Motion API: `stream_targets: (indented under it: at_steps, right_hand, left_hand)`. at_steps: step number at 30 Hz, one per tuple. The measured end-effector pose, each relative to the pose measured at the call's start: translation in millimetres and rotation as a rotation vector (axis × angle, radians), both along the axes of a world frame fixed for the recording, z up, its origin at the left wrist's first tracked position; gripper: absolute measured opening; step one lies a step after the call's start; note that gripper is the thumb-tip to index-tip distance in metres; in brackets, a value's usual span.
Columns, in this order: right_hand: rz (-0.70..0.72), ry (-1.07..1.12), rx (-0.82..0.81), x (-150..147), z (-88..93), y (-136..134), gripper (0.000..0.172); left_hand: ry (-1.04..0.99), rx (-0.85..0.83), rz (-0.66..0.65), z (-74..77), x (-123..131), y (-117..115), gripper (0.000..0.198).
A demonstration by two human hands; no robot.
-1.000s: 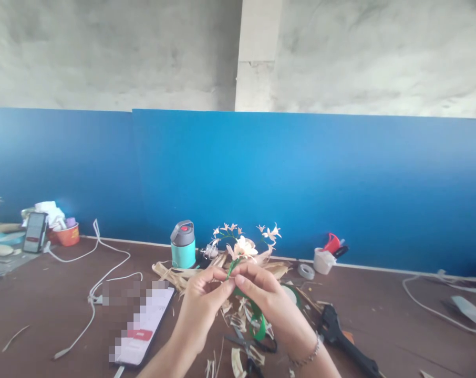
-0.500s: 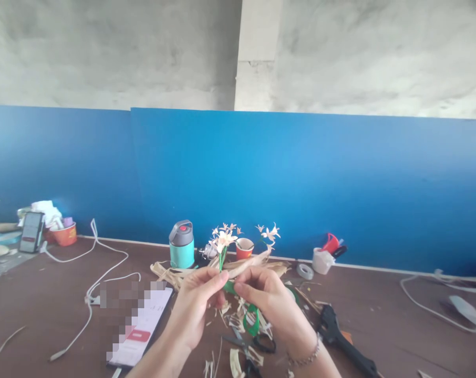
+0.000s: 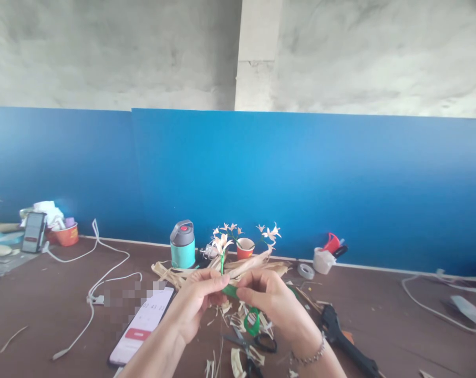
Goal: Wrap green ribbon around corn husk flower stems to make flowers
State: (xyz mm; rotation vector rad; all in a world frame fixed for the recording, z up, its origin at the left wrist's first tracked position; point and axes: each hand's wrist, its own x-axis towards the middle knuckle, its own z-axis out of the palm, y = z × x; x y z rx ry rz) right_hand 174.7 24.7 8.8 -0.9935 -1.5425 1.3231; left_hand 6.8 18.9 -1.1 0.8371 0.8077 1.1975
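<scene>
In the middle of the head view, my left hand (image 3: 200,296) pinches the green stem of a pale artificial flower (image 3: 222,245), which stands upright above my fingers. My right hand (image 3: 264,294) is closed on a strip of green tape (image 3: 231,290) that stretches from the stem between my hands. A loop of green tape (image 3: 252,321) hangs below. Under my hands lie scissors (image 3: 244,344) with dark handles, among scraps of dried husk (image 3: 236,362). Behind, several finished pale flowers (image 3: 271,232) rise around a red and white paper cup (image 3: 245,249).
A phone (image 3: 145,325) with a lit screen lies left of my arm. Dried husks (image 3: 257,262) and a teal flask (image 3: 183,247) stand behind. To the right are a black glue gun (image 3: 346,341), a tape roll (image 3: 306,271) and a white cup (image 3: 323,260). White cables (image 3: 94,283) trail at left.
My right hand has drawn slightly away from my left, and more green tape shows between them. The held flower has turned and shifted slightly left.
</scene>
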Motion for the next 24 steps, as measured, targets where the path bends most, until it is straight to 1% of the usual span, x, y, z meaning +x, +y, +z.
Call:
stream_targets:
  at_steps: [4,7,12,14,20,24]
  right_hand:
    - [0.054,0.045,-0.032,1.9,0.8,1.2,0.024]
    - [0.074,0.067,-0.042,2.6,-0.1,3.3,0.025]
    - [0.069,0.073,-0.070,2.6,-0.7,6.6,0.025]
    - [0.062,0.055,-0.066,2.6,0.0,6.7,0.025]
    - [0.003,-0.024,-0.054,1.7,-2.3,8.7,0.016]
    - [-0.002,-0.049,-0.019,1.2,-6.3,13.0,0.014]
  left_hand:
    - [0.006,-0.007,0.010,2.8,0.0,-3.2,0.028]
    - [0.041,0.015,0.001,4.4,-0.6,-4.9,0.029]
    - [0.217,0.130,-0.020,2.8,-2.5,-2.5,0.021]
    - [0.262,0.159,-0.020,2.2,-2.9,-1.4,0.021]
    - [0.357,0.175,-0.007,2.3,-2.5,-0.9,0.025]
    - [0.428,0.201,0.017,4.4,-1.9,-1.7,0.030]
